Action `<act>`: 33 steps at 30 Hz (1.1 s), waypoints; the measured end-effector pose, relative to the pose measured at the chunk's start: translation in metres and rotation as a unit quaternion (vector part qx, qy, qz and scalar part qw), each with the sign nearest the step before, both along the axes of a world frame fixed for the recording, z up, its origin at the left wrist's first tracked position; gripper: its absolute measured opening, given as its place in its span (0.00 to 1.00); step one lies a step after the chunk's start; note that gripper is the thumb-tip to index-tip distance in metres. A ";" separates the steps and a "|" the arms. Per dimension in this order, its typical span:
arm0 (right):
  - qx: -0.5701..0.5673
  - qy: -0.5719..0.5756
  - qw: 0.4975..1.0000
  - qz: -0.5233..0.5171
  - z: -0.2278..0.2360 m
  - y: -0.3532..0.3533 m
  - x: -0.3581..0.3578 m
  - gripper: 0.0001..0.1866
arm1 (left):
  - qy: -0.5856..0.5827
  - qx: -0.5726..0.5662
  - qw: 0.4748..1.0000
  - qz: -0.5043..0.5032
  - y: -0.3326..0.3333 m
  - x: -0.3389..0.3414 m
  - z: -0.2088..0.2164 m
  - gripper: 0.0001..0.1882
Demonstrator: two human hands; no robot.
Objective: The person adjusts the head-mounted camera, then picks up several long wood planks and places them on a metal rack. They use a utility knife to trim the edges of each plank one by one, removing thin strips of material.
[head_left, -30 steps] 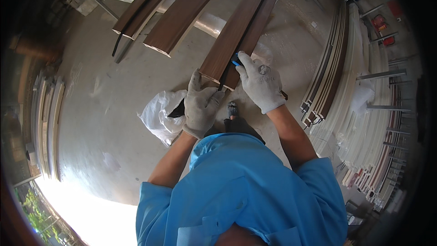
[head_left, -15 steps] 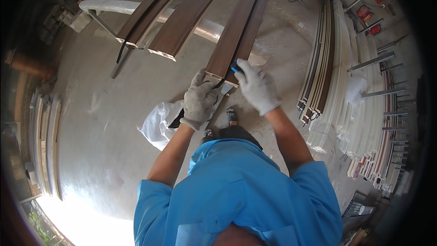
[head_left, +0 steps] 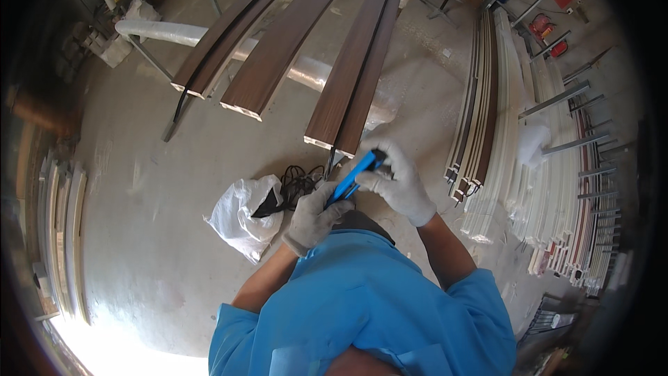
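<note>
A long blue hand tool with a dark end [head_left: 353, 175] is held between my two gloved hands, close to my body; its exact kind is unclear. My left hand [head_left: 312, 216] is closed round its lower end, while the fingers of my right hand [head_left: 403, 188] grip the dark upper end. Just beyond my hands is the near end of a brown wood-grain profile [head_left: 339, 101]. A black rubber-like strip [head_left: 362, 73] runs along its length and hangs down past the end. Two more brown profiles, the middle one [head_left: 278, 52] and the left one [head_left: 229, 45], lie alongside.
On the floor to my left, a white sack [head_left: 243, 212] stands beside tangled black strip [head_left: 298, 184]. A plastic-wrapped roll [head_left: 163, 30] lies crosswise under the profiles. Racked bundles of long white profiles [head_left: 511, 181] line the right, and upright boards [head_left: 66, 237] the left.
Both hands have drawn back from the profile's end toward my body. The blue tool, earlier mostly hidden at my right hand, now lies between both hands. Coiled black strip shows beside the sack.
</note>
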State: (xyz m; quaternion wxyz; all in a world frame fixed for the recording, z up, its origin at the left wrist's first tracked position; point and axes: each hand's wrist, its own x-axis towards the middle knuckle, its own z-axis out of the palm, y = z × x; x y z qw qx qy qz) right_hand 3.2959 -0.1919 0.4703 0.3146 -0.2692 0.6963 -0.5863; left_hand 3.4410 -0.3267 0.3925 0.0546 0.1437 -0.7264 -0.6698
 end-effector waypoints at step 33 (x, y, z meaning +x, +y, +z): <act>0.247 0.448 0.852 0.110 -0.131 0.050 0.002 0.14 | -0.052 0.194 0.979 0.031 -0.012 0.021 -0.062 0.16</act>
